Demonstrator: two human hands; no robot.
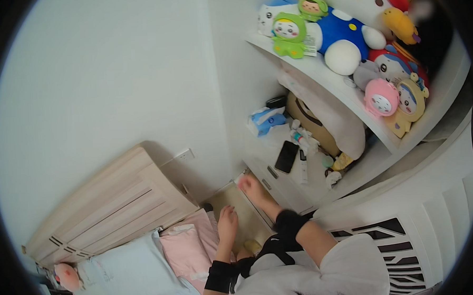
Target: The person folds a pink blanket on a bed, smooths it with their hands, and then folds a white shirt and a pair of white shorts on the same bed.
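Note:
My left hand (228,220) is held over the narrow strip of floor between the bed and a white cabinet. Its fingers are loosely apart, and nothing shows in them. Close to the cabinet's far corner by the wall is my right hand (250,188), bent at the wrist. Its fingers are blurred, so their grip and any contact with the cabinet are unclear. The cabinet's white drawer front (269,182) with dark handles lies just right of that hand. On the cabinet top rest a black phone (286,157) and a slim white object (303,168).
Farther back on the cabinet are a blue tissue pack (267,121), crumpled tissues and a brown bag (312,124). Plush toys (342,37) crowd the shelf above. To the left stand a wooden headboard (112,200), a pale blue pillow (133,268) and a pink pillow (185,250).

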